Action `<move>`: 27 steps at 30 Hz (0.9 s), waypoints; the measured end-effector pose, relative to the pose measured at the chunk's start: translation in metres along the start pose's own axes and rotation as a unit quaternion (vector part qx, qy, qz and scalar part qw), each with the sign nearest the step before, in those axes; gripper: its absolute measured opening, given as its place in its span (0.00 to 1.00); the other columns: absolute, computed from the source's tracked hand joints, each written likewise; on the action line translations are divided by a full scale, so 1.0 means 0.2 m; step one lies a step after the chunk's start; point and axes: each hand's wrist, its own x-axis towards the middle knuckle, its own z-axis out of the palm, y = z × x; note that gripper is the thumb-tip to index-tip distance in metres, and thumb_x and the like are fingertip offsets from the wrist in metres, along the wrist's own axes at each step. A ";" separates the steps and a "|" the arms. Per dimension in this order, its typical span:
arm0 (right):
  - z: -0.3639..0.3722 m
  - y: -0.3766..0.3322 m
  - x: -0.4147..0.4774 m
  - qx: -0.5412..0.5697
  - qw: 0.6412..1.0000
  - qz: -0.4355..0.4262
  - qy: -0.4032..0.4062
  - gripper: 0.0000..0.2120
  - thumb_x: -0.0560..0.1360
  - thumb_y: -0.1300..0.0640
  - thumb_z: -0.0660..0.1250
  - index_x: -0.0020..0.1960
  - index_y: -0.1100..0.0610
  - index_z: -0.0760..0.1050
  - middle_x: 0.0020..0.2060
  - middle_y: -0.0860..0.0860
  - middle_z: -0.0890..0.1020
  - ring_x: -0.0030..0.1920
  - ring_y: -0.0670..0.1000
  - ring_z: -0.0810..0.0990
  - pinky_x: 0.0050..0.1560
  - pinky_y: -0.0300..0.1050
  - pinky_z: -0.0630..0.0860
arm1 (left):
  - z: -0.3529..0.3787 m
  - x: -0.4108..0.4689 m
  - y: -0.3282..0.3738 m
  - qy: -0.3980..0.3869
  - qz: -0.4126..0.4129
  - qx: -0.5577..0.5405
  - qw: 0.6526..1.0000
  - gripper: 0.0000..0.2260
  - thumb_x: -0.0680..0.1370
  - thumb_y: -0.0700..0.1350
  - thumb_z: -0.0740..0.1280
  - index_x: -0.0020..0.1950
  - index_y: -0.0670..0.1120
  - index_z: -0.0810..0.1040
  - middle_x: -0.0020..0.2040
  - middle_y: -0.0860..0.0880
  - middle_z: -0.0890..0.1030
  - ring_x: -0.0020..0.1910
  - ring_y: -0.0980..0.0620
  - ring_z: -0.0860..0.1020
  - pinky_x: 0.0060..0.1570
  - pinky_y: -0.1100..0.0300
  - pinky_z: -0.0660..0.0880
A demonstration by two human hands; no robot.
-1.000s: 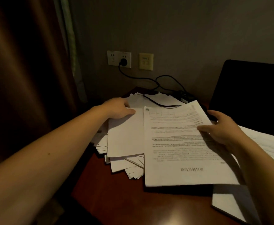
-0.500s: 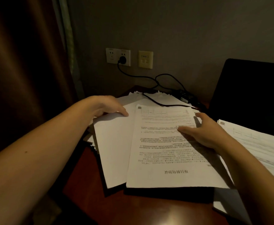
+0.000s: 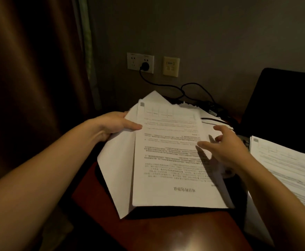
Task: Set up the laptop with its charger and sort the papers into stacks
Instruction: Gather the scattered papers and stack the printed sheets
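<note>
Two hands mid-frame — left hand pinches the left edge of the paper stack, thumb on top; right hand over its printed top sheet, fingers loosely spread.

Bare desk in front, charger cable behind papers, laptop right

left fingers: all but thumb hidden under paper stack | laptop beyond right fingers: cut by frame edge | second stack right of them: print blurred, cut off | charger brick: too dark to tell
</note>
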 end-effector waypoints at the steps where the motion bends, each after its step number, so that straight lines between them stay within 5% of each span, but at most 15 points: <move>1: 0.00 -0.01 -0.01 -0.002 1.000 0.002 -0.001 0.41 0.72 0.48 0.76 0.78 0.53 0.59 0.69 0.58 0.74 0.59 0.55 0.78 0.41 0.42 0.74 | -0.01 -0.02 -0.01 0.007 0.013 -0.015 1.000 0.18 0.77 0.41 0.73 0.66 0.49 0.79 0.54 0.45 0.86 0.53 0.44 0.85 0.55 0.46 0.80; 4: 0.00 -0.03 -0.03 -0.031 0.999 0.023 -0.017 0.39 0.72 0.42 0.74 0.74 0.55 0.62 0.65 0.57 0.76 0.56 0.55 0.78 0.41 0.43 0.73 | -0.03 -0.05 -0.04 0.038 0.033 -0.074 0.996 0.16 0.78 0.41 0.71 0.66 0.48 0.79 0.56 0.44 0.86 0.54 0.43 0.85 0.59 0.43 0.79; 6: -0.01 -0.04 -0.04 -0.088 0.995 0.034 -0.036 0.30 0.72 0.37 0.72 0.62 0.57 0.70 0.55 0.54 0.80 0.46 0.53 0.79 0.45 0.51 0.77 | -0.02 -0.05 -0.07 0.065 0.029 -0.102 0.992 0.15 0.78 0.40 0.71 0.66 0.47 0.79 0.55 0.43 0.86 0.53 0.42 0.85 0.57 0.44 0.80; 8: -0.01 -0.05 -0.04 -0.138 0.988 0.034 -0.055 0.23 0.72 0.36 0.70 0.48 0.57 0.74 0.47 0.56 0.81 0.40 0.51 0.79 0.52 0.57 0.79 | -0.01 -0.06 -0.08 0.105 0.007 -0.071 0.992 0.13 0.78 0.41 0.71 0.63 0.45 0.81 0.51 0.44 0.87 0.49 0.44 0.86 0.51 0.49 0.82; 10: -0.01 -0.04 -0.04 -0.158 0.985 0.028 -0.062 0.23 0.73 0.38 0.71 0.48 0.60 0.75 0.45 0.58 0.81 0.38 0.51 0.78 0.54 0.56 0.79 | 0.01 -0.07 -0.10 0.131 -0.023 0.016 0.991 0.12 0.77 0.43 0.73 0.60 0.47 0.82 0.47 0.46 0.87 0.44 0.48 0.86 0.42 0.56 0.81; 15: -0.02 -0.05 -0.05 -0.151 0.984 0.034 -0.090 0.22 0.74 0.39 0.70 0.43 0.60 0.76 0.36 0.54 0.80 0.33 0.48 0.76 0.31 0.42 0.73 | 0.05 -0.08 -0.09 0.249 0.003 0.251 0.936 0.17 0.74 0.48 0.76 0.57 0.50 0.73 0.47 0.54 0.76 0.45 0.53 0.77 0.40 0.59 0.73; 17: -0.02 -0.05 -0.05 -0.152 0.983 0.027 -0.101 0.22 0.75 0.40 0.70 0.42 0.61 0.78 0.36 0.56 0.81 0.33 0.49 0.76 0.31 0.40 0.70 | 0.06 -0.08 -0.08 0.270 0.027 0.296 0.916 0.18 0.72 0.51 0.77 0.56 0.50 0.73 0.48 0.53 0.76 0.46 0.51 0.77 0.39 0.58 0.73; 21: 0.00 -0.06 -0.05 -0.099 0.989 0.012 -0.110 0.21 0.75 0.44 0.72 0.46 0.64 0.81 0.36 0.57 0.82 0.33 0.51 0.77 0.33 0.43 0.73 | 0.05 -0.07 -0.05 0.189 0.006 0.161 0.969 0.17 0.71 0.45 0.79 0.54 0.50 0.76 0.46 0.52 0.81 0.44 0.53 0.81 0.36 0.60 0.76; 27: -0.01 -0.06 -0.05 0.073 0.989 0.037 -0.120 0.13 0.73 0.50 0.75 0.50 0.55 0.74 0.38 0.58 0.81 0.37 0.54 0.82 0.38 0.48 0.82 | 0.01 -0.07 -0.07 0.107 0.011 -0.018 0.994 0.19 0.71 0.36 0.77 0.61 0.43 0.82 0.51 0.45 0.87 0.48 0.44 0.86 0.54 0.46 0.81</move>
